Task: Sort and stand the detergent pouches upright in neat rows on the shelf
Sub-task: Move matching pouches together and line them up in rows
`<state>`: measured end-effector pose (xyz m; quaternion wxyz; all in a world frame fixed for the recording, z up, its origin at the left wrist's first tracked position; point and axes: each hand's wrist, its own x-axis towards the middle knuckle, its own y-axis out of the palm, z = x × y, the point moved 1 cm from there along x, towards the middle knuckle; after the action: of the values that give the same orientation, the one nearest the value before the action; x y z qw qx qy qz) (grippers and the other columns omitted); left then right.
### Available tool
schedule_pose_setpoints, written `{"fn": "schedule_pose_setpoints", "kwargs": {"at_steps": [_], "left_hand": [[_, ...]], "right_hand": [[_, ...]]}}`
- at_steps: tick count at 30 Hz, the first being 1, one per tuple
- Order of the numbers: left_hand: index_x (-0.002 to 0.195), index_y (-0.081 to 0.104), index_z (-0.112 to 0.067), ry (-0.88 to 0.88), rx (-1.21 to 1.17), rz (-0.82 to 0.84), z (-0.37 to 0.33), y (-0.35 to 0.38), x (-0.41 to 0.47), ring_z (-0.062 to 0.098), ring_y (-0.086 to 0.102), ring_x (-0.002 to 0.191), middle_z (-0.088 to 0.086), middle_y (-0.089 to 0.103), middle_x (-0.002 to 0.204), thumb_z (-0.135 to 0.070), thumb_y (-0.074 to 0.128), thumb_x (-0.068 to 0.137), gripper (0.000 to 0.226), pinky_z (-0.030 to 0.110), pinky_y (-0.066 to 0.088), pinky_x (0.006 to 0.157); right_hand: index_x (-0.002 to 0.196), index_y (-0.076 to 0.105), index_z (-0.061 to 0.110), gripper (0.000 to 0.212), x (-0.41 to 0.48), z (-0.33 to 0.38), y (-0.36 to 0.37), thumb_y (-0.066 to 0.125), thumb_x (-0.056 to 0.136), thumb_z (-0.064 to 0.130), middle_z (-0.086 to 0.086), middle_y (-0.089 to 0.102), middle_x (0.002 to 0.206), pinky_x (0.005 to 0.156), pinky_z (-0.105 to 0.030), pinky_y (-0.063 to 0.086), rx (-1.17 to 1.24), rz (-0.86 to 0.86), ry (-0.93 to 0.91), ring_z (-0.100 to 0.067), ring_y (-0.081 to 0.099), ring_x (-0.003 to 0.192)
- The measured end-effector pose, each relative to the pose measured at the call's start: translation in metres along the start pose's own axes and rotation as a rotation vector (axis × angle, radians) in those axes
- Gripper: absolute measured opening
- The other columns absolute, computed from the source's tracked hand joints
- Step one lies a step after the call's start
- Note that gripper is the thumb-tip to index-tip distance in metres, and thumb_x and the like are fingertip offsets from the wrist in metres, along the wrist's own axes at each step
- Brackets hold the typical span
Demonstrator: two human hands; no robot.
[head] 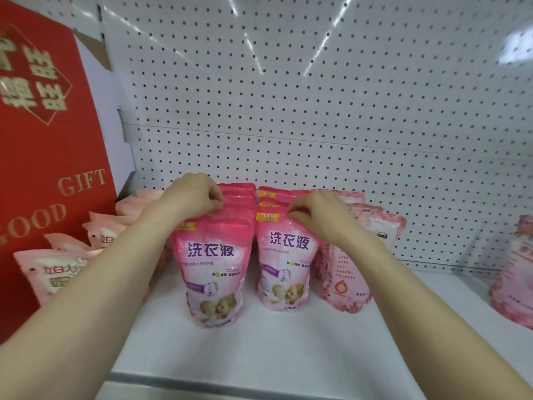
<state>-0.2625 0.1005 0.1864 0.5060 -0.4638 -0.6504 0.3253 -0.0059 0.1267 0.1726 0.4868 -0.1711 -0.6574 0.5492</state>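
Two rows of pink detergent pouches with purple lettering stand upright in the middle of the white shelf (pixel 259 350). The left row's front pouch (pixel 215 272) stands a little nearer to me than the right row's front pouch (pixel 284 264). My left hand (pixel 193 194) pinches the top edge of a pouch in the left row. My right hand (pixel 317 215) pinches the top of the right row's front pouch. Both forearms reach in from below.
Pale pink pouches (pixel 54 269) stand in a row at the left, beside a tall red gift box (pixel 46 145). Rose-patterned pouches (pixel 354 255) stand at the right, and another pouch (pixel 516 272) at the far right edge. A white pegboard (pixel 317 96) backs the shelf.
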Motion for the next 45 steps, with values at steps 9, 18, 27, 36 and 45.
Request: {"fn": "schedule_pose_setpoints", "kwargs": {"at_steps": [9, 18, 27, 36, 45], "left_hand": [[0.112, 0.071, -0.025, 0.395, -0.179, -0.366, -0.051, 0.020, -0.065, 0.019, 0.061, 0.110, -0.007, 0.069, 0.115, -0.023, 0.062, 0.092, 0.022, 0.038, 0.045, 0.095], [0.108, 0.073, -0.006, 0.652, -0.229, -0.489, -0.119, 0.094, -0.125, 0.031, 0.060, 0.109, 0.010, 0.071, 0.109, -0.007, 0.063, 0.090, 0.020, 0.027, 0.034, 0.104], [0.114, 0.071, -0.018, 0.489, -0.480, -0.241, -0.236, 0.177, -0.162, 0.019, 0.063, 0.107, 0.000, 0.069, 0.116, -0.013, 0.066, 0.091, 0.024, 0.031, 0.047, 0.094], [0.127, 0.061, -0.024, 0.408, -0.652, -0.063, -0.400, 0.253, -0.183, 0.015, 0.060, 0.111, -0.004, 0.063, 0.126, -0.021, 0.066, 0.090, 0.037, 0.042, 0.050, 0.095], [0.141, 0.046, -0.024, 0.426, -0.716, 0.151, -0.521, 0.293, -0.148, 0.012, 0.056, 0.112, -0.002, 0.057, 0.133, -0.030, 0.068, 0.087, 0.059, 0.042, 0.049, 0.097]], "right_hand": [[0.128, 0.065, 0.011, 0.033, -0.076, -0.002, 0.007, 0.061, 0.096, 0.017, -0.011, 0.066, 0.125, 0.100, -0.050, 0.045, -0.120, -0.320, -0.042, -0.034, 0.057, 0.118], [0.131, 0.062, 0.012, 0.036, -0.215, -0.043, 0.025, 0.061, 0.096, 0.019, -0.009, 0.064, 0.125, 0.098, -0.043, 0.045, -0.051, -0.292, 0.213, -0.032, 0.056, 0.118], [0.135, 0.059, 0.016, 0.035, -0.325, -0.133, 0.013, 0.056, 0.100, 0.023, -0.004, 0.062, 0.128, 0.103, -0.029, 0.038, 0.122, -0.393, 0.457, -0.022, 0.051, 0.122], [0.137, 0.056, 0.015, 0.036, -0.432, -0.267, -0.031, 0.053, 0.101, 0.022, -0.002, 0.060, 0.133, 0.104, -0.028, 0.038, 0.159, -0.426, 0.624, -0.020, 0.048, 0.124], [0.154, 0.029, 0.020, 0.063, -0.445, -0.379, -0.069, 0.055, 0.099, 0.036, -0.004, 0.040, 0.153, 0.112, -0.049, 0.038, 0.367, -0.571, 0.828, -0.021, 0.040, 0.140]]}}
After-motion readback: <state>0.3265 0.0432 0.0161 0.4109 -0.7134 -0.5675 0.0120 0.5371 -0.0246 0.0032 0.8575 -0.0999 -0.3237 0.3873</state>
